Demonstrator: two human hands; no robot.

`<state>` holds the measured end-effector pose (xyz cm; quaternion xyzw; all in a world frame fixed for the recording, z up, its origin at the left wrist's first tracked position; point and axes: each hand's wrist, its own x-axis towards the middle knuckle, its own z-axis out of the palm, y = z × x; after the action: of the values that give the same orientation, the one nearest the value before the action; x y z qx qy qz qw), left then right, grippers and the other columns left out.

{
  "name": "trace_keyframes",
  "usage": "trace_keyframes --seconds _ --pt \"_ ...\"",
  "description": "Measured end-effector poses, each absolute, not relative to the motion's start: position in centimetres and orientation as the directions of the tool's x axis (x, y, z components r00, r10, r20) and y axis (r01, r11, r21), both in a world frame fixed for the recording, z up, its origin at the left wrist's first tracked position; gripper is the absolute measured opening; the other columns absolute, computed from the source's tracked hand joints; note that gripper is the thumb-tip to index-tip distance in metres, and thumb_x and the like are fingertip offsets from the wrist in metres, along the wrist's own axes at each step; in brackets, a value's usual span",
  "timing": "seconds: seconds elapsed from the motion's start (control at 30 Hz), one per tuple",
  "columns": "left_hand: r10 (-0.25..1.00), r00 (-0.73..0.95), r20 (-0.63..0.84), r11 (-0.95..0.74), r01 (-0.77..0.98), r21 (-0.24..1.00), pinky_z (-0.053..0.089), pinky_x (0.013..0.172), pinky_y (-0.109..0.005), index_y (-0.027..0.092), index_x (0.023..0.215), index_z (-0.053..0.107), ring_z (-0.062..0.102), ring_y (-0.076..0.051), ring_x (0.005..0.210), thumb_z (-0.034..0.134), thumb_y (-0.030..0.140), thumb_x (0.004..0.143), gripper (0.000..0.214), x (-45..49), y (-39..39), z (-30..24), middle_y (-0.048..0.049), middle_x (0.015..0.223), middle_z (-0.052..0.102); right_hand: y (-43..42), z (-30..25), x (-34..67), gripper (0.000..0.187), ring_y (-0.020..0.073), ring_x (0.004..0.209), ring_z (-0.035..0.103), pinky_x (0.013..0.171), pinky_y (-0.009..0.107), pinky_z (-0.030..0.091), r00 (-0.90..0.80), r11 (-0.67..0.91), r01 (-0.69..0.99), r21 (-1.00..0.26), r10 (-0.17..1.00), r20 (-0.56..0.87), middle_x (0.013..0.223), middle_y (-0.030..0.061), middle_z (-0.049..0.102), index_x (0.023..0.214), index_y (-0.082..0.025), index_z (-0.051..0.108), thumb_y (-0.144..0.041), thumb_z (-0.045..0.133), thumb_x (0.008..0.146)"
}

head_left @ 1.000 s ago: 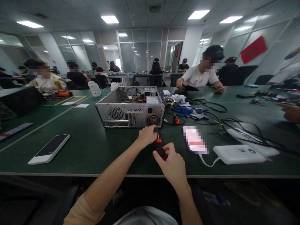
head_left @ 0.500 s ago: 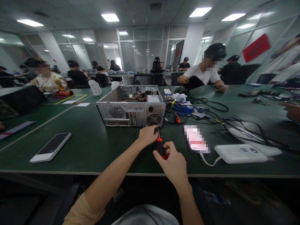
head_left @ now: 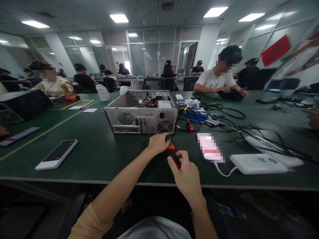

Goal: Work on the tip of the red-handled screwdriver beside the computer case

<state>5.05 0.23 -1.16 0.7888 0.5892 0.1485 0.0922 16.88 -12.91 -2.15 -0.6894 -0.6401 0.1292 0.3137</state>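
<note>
An open metal computer case (head_left: 124, 127) lies on the green table, its rear side with fan grille facing me and cables showing inside. My right hand (head_left: 186, 172) grips a red and black screwdriver (head_left: 172, 153), its shaft pointing away from me toward the case. Just in front of the case's lower right corner, my left hand (head_left: 158, 143) is closed, its fingertips beside the screwdriver's shaft. Something small and dark shows at those fingertips; I cannot make out what it is.
Right of the case lie blue and white gloves (head_left: 201, 117), an orange-handled screwdriver (head_left: 189, 125) and black cables (head_left: 259, 131). A lit phone (head_left: 210, 147) is wired to a white power bank (head_left: 259, 163). A white device (head_left: 57, 154) lies left. Across the table a person (head_left: 219, 78) handles a black object.
My hands and the screwdriver keep nearly the same pose at the case. The view shifts slightly. The person opposite has lowered the black object to the table and has both hands at it.
</note>
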Motion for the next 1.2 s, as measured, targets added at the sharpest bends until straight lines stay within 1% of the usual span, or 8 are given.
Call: trace_keyframes --seconds 0.27,0.37,0.47,0.57,0.8,0.97,1.13,1.2 --pt "0.956 0.261 0.133 -0.29 0.909 0.3 0.053 0.088 -0.039 0.034 0.136 0.056 0.069 -0.026 0.101 0.049 0.039 0.089 0.048 5.07 0.17 -1.2 -0.0044 0.108 0.074 -12.9 -2.42 17.25 0.029 0.0212 0.061 0.061 0.059 0.027 0.03 0.14 0.029 0.789 -0.614 0.964 0.226 0.074 0.0024 0.067 0.102 -0.023 0.049 -0.05 0.042 0.095" --pt "0.956 0.263 0.13 -0.291 0.91 0.295 0.052 0.089 -0.039 0.034 0.137 0.056 0.069 -0.026 0.102 0.048 0.038 0.09 0.048 5.06 0.08 -1.14 -0.0047 0.11 0.073 -12.56 -2.64 17.25 0.028 0.0204 0.061 0.061 0.059 0.027 0.031 0.174 0.017 0.743 -0.669 0.961 0.216 0.073 0.0001 0.068 0.098 -0.025 0.048 -0.052 0.049 0.091" --pt "0.958 0.263 0.118 -0.287 0.912 0.294 0.052 0.09 -0.038 0.034 0.138 0.054 0.068 -0.026 0.103 0.048 0.039 0.091 0.048 5.07 -0.01 -1.05 -0.0049 0.112 0.073 -12.32 -2.9 17.19 0.032 0.0187 0.059 0.059 0.058 0.026 0.032 0.209 0.018 0.684 -0.729 0.953 0.219 0.067 -0.0038 0.065 0.093 -0.026 0.047 -0.054 0.059 0.084" --pt "0.957 0.265 0.119 -0.289 0.911 0.294 0.051 0.09 -0.038 0.034 0.138 0.054 0.068 -0.026 0.103 0.047 0.039 0.091 0.048 5.06 0.0 -1.06 -0.0051 0.114 0.072 -12.43 -2.89 17.03 0.033 0.0176 0.058 0.057 0.058 0.026 0.033 0.203 0.051 0.662 -0.748 0.948 0.244 0.063 -0.0058 0.062 0.09 -0.026 0.047 -0.053 0.063 0.08" --pt "0.952 0.275 0.133 -0.303 0.905 0.299 0.053 0.086 -0.039 0.033 0.137 0.056 0.069 -0.026 0.098 0.049 0.037 0.09 0.047 4.96 -0.13 -1.04 -0.0047 0.109 0.073 -12.78 -2.6 16.84 0.028 0.0161 0.057 0.055 0.059 0.026 0.033 0.184 0.086 0.672 -0.736 0.942 0.279 0.061 -0.007 0.059 0.09 -0.026 0.05 -0.047 0.065 0.079" --pt "0.911 0.365 0.192 -0.409 0.861 0.303 0.052 0.087 -0.034 0.033 0.13 0.062 0.066 -0.022 0.103 0.046 0.029 0.092 0.041 4.9 -0.43 -0.91 -0.0029 0.12 0.069 -12.7 -2.99 17.08 0.025 0.0164 0.058 0.056 0.059 0.026 0.034 0.173 0.087 0.707 -0.701 0.941 0.291 0.063 -0.0063 0.059 0.09 -0.026 0.05 -0.042 0.064 0.078" --pt "0.898 0.398 0.189 -0.438 0.851 0.289 0.053 0.087 -0.034 0.032 0.122 0.068 0.066 -0.023 0.103 0.047 0.027 0.092 0.038 4.83 -0.34 -0.94 -0.0024 0.118 0.068 -12.71 -3.12 17.07 0.023 0.0165 0.06 0.057 0.06 0.026 0.035 0.162 0.08 0.724 -0.685 0.946 0.282 0.064 -0.0061 0.06 0.091 -0.026 0.051 -0.04 0.064 0.078" --pt "0.889 0.414 0.197 -0.456 0.842 0.289 0.052 0.088 -0.034 0.032 0.121 0.069 0.065 -0.022 0.103 0.047 0.027 0.092 0.037 4.77 -0.23 -1.02 -0.002 0.118 0.068 -12.71 -3.1 16.91 0.021 0.0171 0.063 0.058 0.061 0.026 0.035 0.164 0.086 0.752 -0.653 0.936 0.312 0.07 -0.0045 0.062 0.092 -0.026 0.053 -0.036 0.065 0.077"
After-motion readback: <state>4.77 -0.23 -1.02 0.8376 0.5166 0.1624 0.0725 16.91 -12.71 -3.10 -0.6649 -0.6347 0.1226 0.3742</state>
